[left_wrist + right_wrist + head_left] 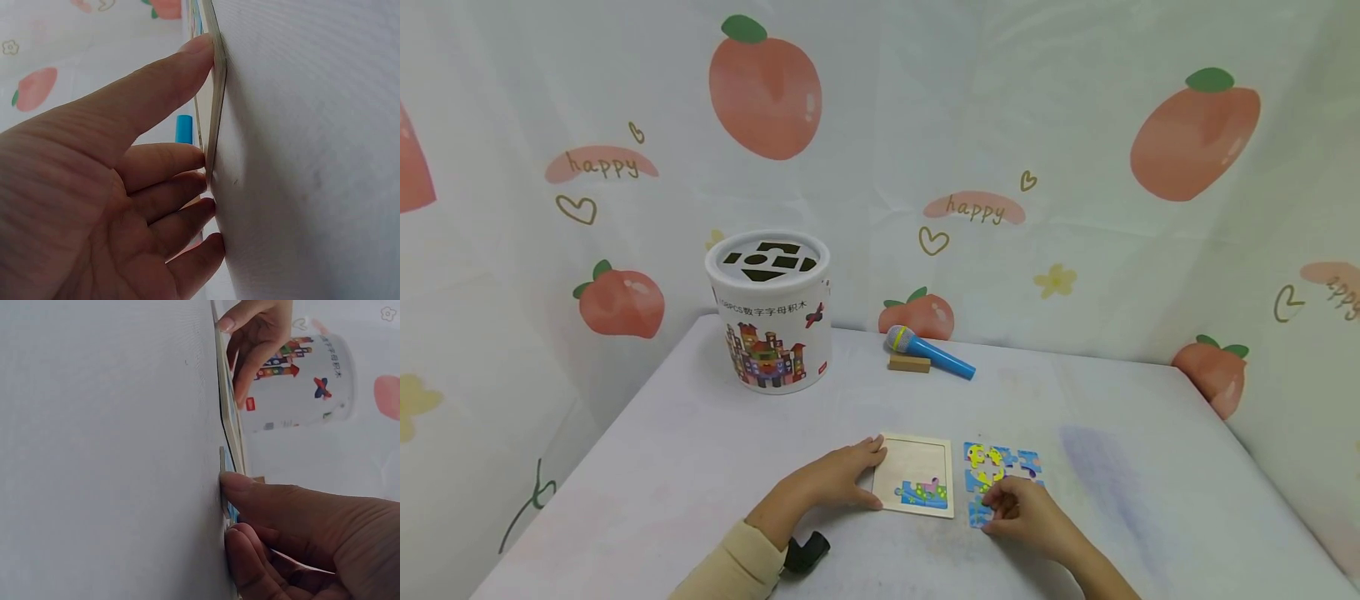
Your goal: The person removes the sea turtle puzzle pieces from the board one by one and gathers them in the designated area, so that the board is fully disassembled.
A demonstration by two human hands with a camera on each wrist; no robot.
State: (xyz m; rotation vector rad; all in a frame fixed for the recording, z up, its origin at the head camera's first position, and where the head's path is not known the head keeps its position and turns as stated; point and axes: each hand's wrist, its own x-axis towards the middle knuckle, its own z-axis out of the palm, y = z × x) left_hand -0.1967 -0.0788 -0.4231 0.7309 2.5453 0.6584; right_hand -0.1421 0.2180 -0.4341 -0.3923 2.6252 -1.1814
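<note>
A square wooden puzzle tray [912,460] lies flat on the table, with a few joined blue and green pieces [917,497] in its lower right corner. My left hand [835,477] rests along the tray's left side, fingers stretched, thumb on the rim near the lower corner and fingertips toward the upper one. To the right of the tray are several loose jigsaw pieces [976,454], blue with yellow. My right hand [1033,515] pinches a blue puzzle piece [977,512] at their lower left, its thumb on the piece [224,459] and the other fingers curled. The hand partly covers the neighbouring pieces.
Behind the tray lie a blue toy microphone [936,353] and a small brown wooden block [909,364]. A white lidded bucket [775,325] stands at the back left. Near the left sleeve sits a black object [807,553]. A peach-printed cloth hangs behind the table.
</note>
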